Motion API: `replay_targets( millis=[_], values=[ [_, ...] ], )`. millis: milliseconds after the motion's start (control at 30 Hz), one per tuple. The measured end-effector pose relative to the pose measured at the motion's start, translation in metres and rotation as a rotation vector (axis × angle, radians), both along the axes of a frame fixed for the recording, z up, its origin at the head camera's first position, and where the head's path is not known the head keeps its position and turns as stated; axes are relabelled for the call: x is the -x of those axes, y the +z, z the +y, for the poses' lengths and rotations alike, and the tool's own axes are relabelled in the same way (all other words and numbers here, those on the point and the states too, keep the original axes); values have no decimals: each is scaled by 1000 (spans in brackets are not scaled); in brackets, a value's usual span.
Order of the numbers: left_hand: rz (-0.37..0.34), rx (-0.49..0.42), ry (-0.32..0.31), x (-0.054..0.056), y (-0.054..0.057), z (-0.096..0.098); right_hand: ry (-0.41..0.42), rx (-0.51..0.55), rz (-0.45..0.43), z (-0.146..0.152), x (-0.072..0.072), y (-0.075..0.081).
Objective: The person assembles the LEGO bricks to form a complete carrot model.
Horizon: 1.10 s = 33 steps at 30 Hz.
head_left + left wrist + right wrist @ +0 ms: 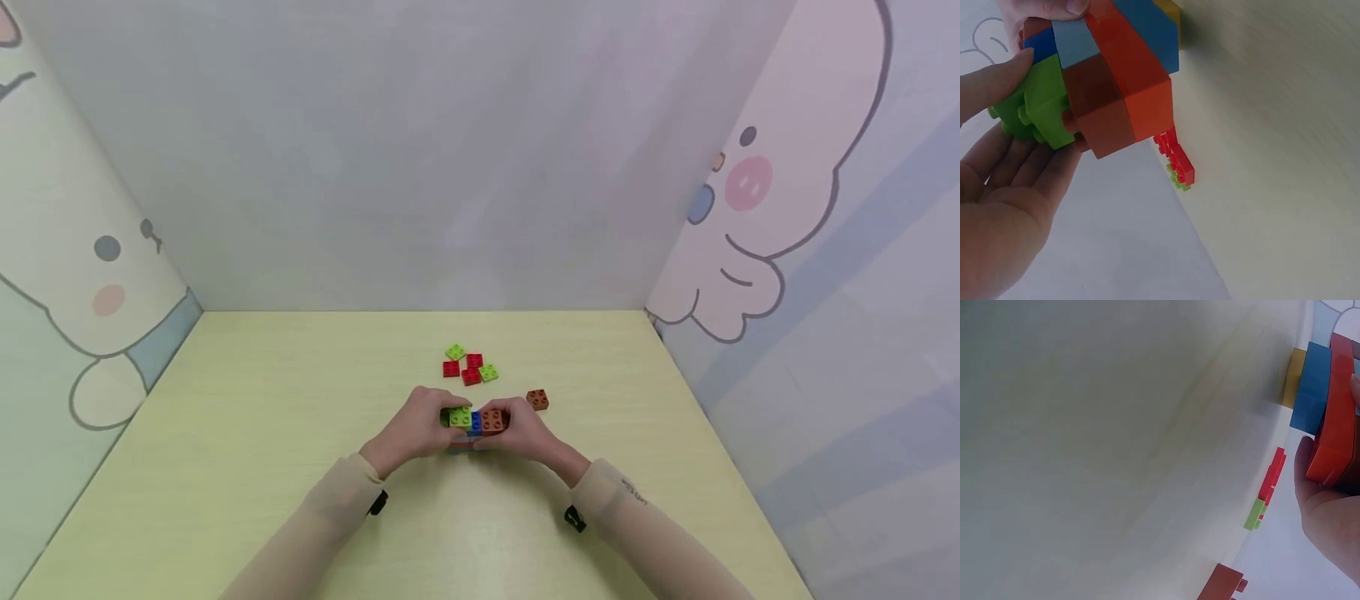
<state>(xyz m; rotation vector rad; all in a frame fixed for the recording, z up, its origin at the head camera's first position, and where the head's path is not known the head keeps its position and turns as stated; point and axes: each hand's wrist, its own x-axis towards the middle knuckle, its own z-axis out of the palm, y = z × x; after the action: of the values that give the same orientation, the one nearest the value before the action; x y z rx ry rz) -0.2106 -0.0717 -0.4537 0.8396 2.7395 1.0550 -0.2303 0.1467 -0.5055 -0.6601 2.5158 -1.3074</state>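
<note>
Block stack (476, 422) between left hand (422, 422) and right hand (527, 432), partly built.
In the head view, the stack sat low above or on the tabletop (300, 375) — the left grip pinching its green end, the right its brown end; beyond lay loose red bricks (471, 377) and loose green bricks (489, 372), with a loose brown brick (537, 399) nearer the right hand. In the left wrist view, several layers looked joined, a yellow brick (1172, 11) lowest, brown studs bare. In the right wrist view, fingers gripped the red layer (1335, 419); building seemed well along — six bricks unused.
</note>
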Motion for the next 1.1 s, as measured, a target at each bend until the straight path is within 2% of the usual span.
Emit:
replay_targets(
  millis=[300, 400, 733, 933, 1100],
  values=[
    [-94, -98, 87, 2, -14, -7, 25, 7, -10, -3, 1, -1],
    [-113, -115, 102, 3, -16, -7, 24, 8, -6, -2, 1, -1],
    [-119, -136, 117, 4, -23, -6, 44, 20, 0, 0, 3, 2],
    [-103, -132, 90, 6, -26, -4, 29, -23, 18, 3, 1, 2],
    [-91, -118, 94, 4, -27, -3, 4, -84, 32, 8, -3, -1]
  ],
)
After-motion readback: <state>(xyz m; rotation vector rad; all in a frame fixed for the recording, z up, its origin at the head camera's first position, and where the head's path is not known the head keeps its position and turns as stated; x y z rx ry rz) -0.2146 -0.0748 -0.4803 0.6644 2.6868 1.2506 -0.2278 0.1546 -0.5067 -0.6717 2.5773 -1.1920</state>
